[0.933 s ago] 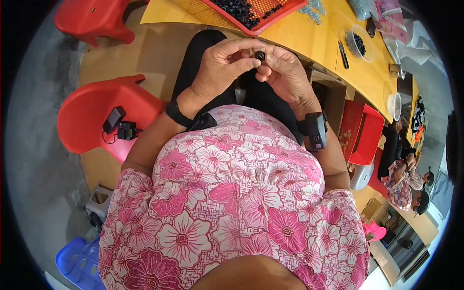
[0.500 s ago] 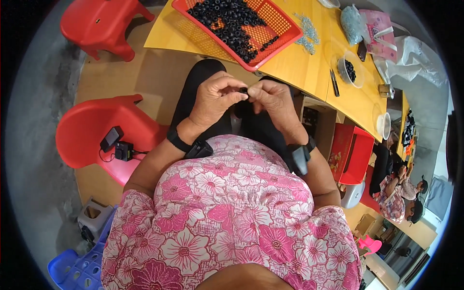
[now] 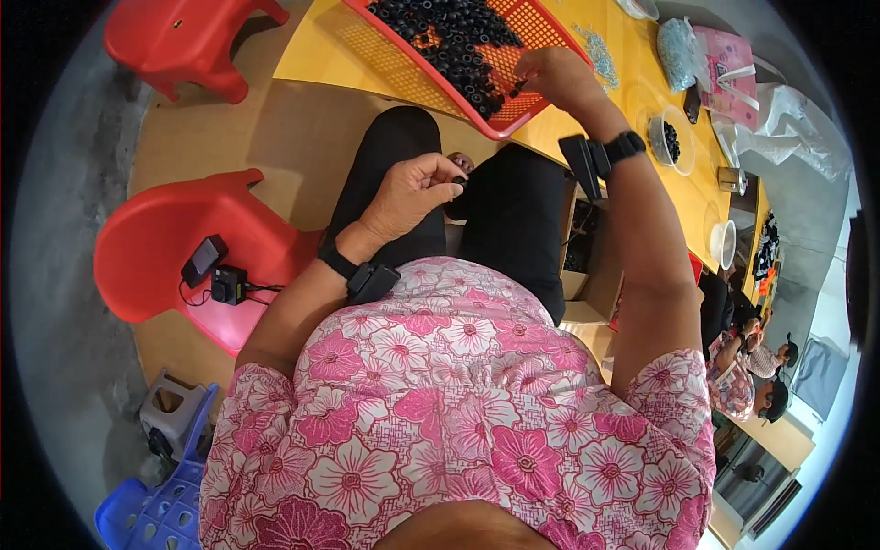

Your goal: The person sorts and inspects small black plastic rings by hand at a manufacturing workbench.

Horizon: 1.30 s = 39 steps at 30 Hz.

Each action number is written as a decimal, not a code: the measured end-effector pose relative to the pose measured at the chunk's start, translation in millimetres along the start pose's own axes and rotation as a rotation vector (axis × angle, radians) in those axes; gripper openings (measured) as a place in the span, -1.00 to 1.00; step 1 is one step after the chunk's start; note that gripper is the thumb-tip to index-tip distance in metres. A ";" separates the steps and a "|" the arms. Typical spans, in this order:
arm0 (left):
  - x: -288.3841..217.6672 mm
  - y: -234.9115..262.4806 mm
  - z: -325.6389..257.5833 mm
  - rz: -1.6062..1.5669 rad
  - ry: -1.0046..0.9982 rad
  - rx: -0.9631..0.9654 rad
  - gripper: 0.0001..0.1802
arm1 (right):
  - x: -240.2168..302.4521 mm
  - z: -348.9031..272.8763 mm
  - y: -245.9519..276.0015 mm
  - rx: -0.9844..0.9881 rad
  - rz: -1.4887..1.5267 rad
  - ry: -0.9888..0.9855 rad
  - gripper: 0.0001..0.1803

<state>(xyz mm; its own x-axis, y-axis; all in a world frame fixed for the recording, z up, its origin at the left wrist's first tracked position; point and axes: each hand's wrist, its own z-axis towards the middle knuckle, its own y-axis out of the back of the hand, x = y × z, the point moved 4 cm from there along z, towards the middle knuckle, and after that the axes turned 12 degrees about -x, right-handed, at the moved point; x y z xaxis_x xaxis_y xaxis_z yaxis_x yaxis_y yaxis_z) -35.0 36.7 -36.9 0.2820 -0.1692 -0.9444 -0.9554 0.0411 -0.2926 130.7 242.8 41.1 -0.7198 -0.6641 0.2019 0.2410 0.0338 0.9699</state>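
Observation:
Over my lap, my left hand (image 3: 414, 191) pinches a small black ring (image 3: 457, 180) between thumb and fingers. My right hand (image 3: 557, 77) is stretched out to the red mesh basket (image 3: 394, 57) on the yellow table (image 3: 312, 55). Its fingertips touch the heap of small black rings (image 3: 449, 37) at the basket's near right corner, closed on one small black piece. Both wrists carry black bands with a small device.
A red plastic chair (image 3: 170, 247) stands at my left with a black charger and small device on its seat; another red chair (image 3: 183, 37) is further off. Bowls, one with black pieces (image 3: 671, 139), and plastic bags lie on the table's right. Blue crate lower left. People sit far right.
My hands were together over my lap, working one small black piece. My right hand has since reached out to the basket, while my left stays over the lap with the piece.

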 end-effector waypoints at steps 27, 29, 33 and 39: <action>1.7 -0.3 1.3 -0.023 0.023 -0.040 -0.86 | -0.9 36.4 -28.6 0.133 -0.044 0.066 -0.80; 1.2 0.1 0.8 -0.015 0.020 -0.043 -0.86 | -0.8 38.6 -31.0 0.166 -0.040 0.086 -0.80; 6.6 3.5 2.5 0.005 -0.051 -0.009 -0.82 | -4.5 36.3 -24.1 0.059 0.002 0.129 -0.80; -16.0 7.4 -6.1 0.025 -0.050 -0.084 -0.81 | 52.1 -8.1 44.8 -0.206 0.712 -0.201 -0.88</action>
<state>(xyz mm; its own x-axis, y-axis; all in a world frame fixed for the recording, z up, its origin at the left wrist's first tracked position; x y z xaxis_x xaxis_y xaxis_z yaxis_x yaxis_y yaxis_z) -47.1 33.8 -23.0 0.2597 -0.1200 -0.9582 -0.9657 -0.0382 -0.2569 109.2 203.7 94.0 -0.4455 -0.3855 0.8080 0.7927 0.2497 0.5562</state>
